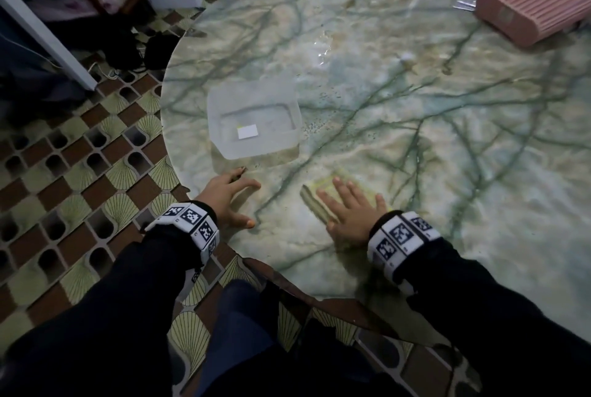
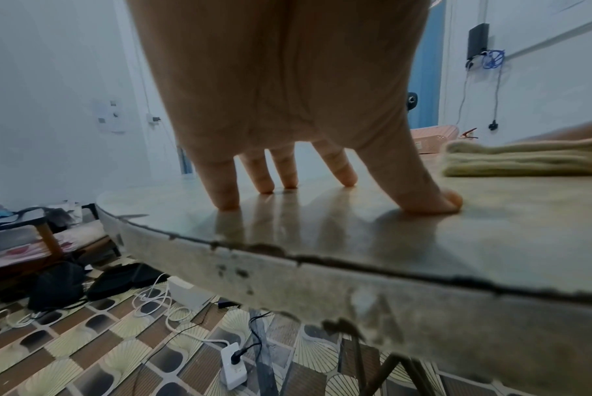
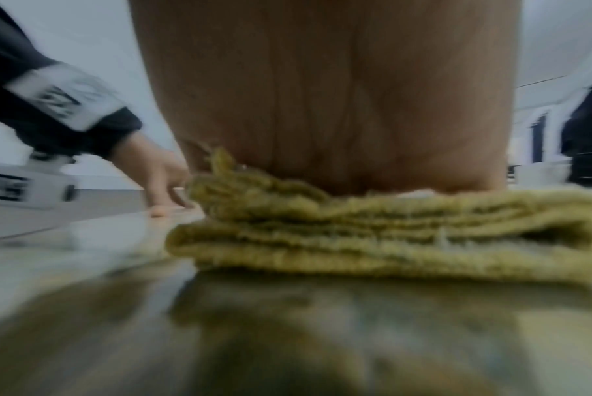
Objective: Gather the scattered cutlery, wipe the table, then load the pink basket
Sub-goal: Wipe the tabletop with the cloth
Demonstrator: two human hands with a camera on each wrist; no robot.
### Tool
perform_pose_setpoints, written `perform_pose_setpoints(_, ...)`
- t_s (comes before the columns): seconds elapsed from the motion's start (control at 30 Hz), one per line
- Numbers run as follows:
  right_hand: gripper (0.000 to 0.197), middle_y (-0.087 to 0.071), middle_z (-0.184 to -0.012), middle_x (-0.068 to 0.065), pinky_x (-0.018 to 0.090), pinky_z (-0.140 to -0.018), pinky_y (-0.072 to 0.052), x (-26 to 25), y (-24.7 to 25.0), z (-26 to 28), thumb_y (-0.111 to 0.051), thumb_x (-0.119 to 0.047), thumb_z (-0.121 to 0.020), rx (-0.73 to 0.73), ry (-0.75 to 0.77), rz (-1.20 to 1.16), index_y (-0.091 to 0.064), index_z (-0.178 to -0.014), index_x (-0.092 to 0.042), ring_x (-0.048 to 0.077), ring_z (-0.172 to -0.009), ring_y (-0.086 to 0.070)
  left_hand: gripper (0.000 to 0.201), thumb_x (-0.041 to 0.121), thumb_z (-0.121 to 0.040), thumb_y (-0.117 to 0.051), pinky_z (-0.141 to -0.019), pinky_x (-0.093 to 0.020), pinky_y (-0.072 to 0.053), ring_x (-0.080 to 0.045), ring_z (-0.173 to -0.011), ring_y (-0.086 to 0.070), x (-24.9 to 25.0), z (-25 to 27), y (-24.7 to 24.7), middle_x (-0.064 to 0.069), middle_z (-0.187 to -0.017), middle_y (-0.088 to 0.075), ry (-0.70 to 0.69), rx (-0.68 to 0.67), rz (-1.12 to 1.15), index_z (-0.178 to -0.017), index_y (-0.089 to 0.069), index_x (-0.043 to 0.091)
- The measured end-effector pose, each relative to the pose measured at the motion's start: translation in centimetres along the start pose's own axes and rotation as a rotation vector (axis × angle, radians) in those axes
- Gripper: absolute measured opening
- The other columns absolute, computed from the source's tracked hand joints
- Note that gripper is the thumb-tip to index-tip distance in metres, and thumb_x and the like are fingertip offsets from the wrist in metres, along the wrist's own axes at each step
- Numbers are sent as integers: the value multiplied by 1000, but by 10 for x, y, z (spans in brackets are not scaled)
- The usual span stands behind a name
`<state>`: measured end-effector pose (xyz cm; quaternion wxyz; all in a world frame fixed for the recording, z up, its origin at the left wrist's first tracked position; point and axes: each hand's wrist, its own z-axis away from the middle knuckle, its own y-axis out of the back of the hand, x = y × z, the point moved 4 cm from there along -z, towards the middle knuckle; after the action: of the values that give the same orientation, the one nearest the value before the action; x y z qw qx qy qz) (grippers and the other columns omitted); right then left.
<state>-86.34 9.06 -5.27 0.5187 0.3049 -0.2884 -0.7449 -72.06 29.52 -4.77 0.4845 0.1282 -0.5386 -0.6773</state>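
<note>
2 hands of mine are down on the round marbled table [image 1: 415,127], both near its 6 o'clock edge. My left hand [image 1: 228,196] is spread wide, holding nothing. In the left wrist view its fingertips [image 2: 226,205] and thumb touch the bare tabletop while the palm is lifted off it. My right hand [image 1: 350,212] lies flat, fingers straight and slightly fanned, pressing down on a folded yellow-green cloth [image 1: 315,199]. The fingers are not curled round it; the palm and fingers simply rest on top. In the right wrist view the cloth [image 3: 389,235] shows as several stacked folds lying on the table under my palm, though that view is blurred.

From the cloth, my left hand is at about 9 o'clock, near it but not touching. At 11 o'clock from my left hand, just beyond the fingertips, sits a clear plastic tub [image 1: 254,119] with a white label on it. Something small and dark lies at my left fingertips [image 1: 240,171]; I cannot tell what it is.

The pink basket [image 1: 531,3] is well apart from both hands, at roughly 2 o'clock on the table, near the far edge, resting with its slatted side up. A few pieces of metal cutlery [image 1: 464,5] lie on the table touching or just beside the basket's 9 o'clock end. Water drops [image 1: 319,51] glint on the tabletop around the middle.
</note>
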Motion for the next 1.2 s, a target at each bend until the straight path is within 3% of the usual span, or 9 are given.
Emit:
perform_pose_setpoints(0.1,64,26,-154,-3,60,-110,-2,-7,16,-20,-31,-41,-96,87,-135,-121,9,-145,-43,20,-144,18,78,36,-65,-81,-113,-34,-18,-26,-140,-18,-1,1,0,-3,-155,-15,-12,-13,-25,-133,-43,35)
perform_pose_setpoints(0.23,64,20,-156,-2,62,-110,-2,-53,9,-30,-35,-37,-96,216,-150,-157,5,-146,-43,21,-145,14,79,45,-71,-75,-114,-34,-14,-24,-142,-12,-5,1,-1,-2,-157,-7,-64,-69,-89,-139,-35,38)
perform_pose_setpoints(0.33,65,27,-153,-5,61,-109,3,-94,-15,-15,-33,-38,-97,129,-83,-125,10,-144,-46,20,-143,20,78,39,-75,-72,-115,-34,-14,-22,-143,-12,-13,1,1,0,-157,-5,-123,-112,-69,-142,-32,36)
perform_pose_setpoints(0.47,63,31,-151,-7,59,-110,3,-114,-41,18,-30,-39,-99,33,-70,-70,14,-143,-47,17,-143,21,74,22,-77,-73,-113,-26,-18,-17,-142,-20,-34,3,14,2,-156,-13,-269,-198,-12,-142,-37,23)
perform_pose_setpoints(0.63,62,25,-154,-7,56,-112,-4,-92,-36,20,-31,-40,-98,99,-422,-261,10,-144,-45,18,-144,15,68,26,-84,-67,-111,-27,-22,-20,-139,-27,-69,2,37,-1,-155,-20,-394,-243,-184,-143,-35,18)
perform_pose_setpoints(0.73,62,22,-155,0,57,-113,-6,-118,-22,2,-33,-38,-98,196,-562,-363,7,-147,-40,24,-145,12,67,29,-87,-62,-113,-31,-22,-22,-139,-26,-90,-6,54,-6,-154,-22,-395,-240,-238,-144,-30,14)
perform_pose_setpoints(0.93,61,28,-153,-4,60,-110,-2,-208,-10,-38,-30,-38,-99,117,-332,-228,11,-145,-44,21,-144,16,68,15,-88,-62,-110,-30,-26,-24,-135,-34,-93,-25,84,-11,-149,-32,-425,-165,-127,-145,-25,8)
perform_pose_setpoints(1.1,59,29,-153,-6,61,-110,2,-211,-9,-39,-30,-38,-100,86,-303,-230,9,-144,-47,18,-143,20,76,16,-92,-55,-114,-28,-16,-23,-143,-18,-75,-50,87,-8,-157,-2,-507,-202,-241,-148,-6,7)
perform_pose_setpoints(1.2,60,29,-152,-8,61,-110,3,-211,-8,-39,-31,-38,-100,69,-306,-245,8,-144,-47,17,-143,22,71,16,-91,-55,-113,-32,-22,-24,-140,-26,-64,-64,82,-4,-158,-4,-586,-231,-261,-149,-14,13)
